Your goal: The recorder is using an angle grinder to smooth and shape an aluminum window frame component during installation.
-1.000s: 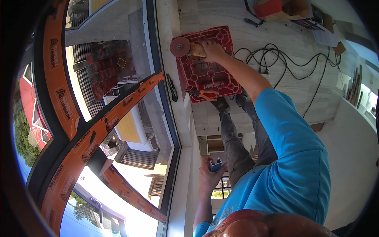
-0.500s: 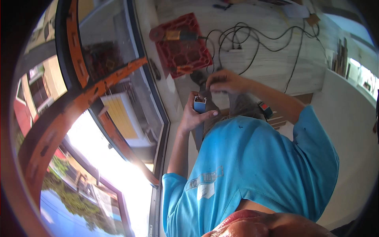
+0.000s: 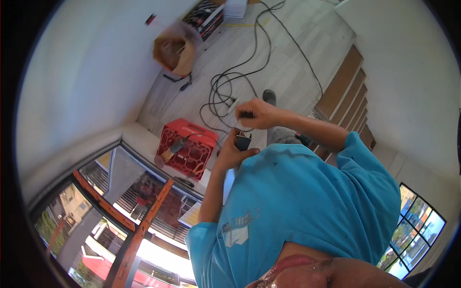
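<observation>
1. Right hand (image 3: 259, 115) has moved from the grinder (image 3: 169, 153) to just beside the profile (image 3: 243, 141); it is curled, contents impossible to tell.
2. Left hand (image 3: 231, 154) clamps the profile before the shirt (image 3: 307, 187).
3. Likely light, stiff, smooth: best gripped by its outer walls.

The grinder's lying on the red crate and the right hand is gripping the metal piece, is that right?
Not quite: the left hand is gripping the metal piece, as the head view shows. The grinder is indeed lying on the red crate.
</observation>
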The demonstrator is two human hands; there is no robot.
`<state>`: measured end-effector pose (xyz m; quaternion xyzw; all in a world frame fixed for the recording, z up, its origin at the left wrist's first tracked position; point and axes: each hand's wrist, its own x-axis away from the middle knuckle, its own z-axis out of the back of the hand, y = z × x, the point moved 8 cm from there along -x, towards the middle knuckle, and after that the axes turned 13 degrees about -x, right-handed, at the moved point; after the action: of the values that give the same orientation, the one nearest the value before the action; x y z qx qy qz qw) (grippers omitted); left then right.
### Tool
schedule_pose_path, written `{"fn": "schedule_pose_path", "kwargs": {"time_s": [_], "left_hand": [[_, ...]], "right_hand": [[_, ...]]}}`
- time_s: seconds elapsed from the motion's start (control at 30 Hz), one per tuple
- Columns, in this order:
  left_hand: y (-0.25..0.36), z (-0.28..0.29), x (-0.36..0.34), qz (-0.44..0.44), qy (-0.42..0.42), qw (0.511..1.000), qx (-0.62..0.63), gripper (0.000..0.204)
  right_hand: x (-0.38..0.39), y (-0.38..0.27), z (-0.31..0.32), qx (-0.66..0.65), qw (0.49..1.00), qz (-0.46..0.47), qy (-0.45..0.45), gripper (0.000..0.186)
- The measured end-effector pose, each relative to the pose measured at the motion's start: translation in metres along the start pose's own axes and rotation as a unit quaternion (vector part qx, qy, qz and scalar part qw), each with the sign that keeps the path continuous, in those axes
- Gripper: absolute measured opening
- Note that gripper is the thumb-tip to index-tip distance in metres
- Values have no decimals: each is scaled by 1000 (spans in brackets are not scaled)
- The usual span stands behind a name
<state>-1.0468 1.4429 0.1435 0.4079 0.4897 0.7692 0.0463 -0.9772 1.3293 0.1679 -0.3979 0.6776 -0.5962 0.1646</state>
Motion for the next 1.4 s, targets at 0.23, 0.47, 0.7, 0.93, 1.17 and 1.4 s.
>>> {"fn": "schedule_pose_path", "kwargs": {"time_s": [0.23,0.47,0.7,0.93,1.17,1.4], "left_hand": [[205,-53,-178,-72,56,973,-210,62],[358,-87,-346,-153,78,927,-333,57],[486,-107,-562,-242,108,854,-448,52],[655,-155,-779,-292,-18,823,-487,48],[855,-200,-995,-360,-68,749,-553,47],[1053,-164,-1238,-345,14,784,-516,46]], "right_hand": [[156,-49,293,148,925,29,349,28],[228,-73,445,-169,926,124,313,29],[232,-139,660,51,907,88,409,23],[292,-141,907,-73,874,30,480,26],[373,-220,1155,-21,748,71,659,30],[407,-322,1464,-56,715,210,665,20]]}}
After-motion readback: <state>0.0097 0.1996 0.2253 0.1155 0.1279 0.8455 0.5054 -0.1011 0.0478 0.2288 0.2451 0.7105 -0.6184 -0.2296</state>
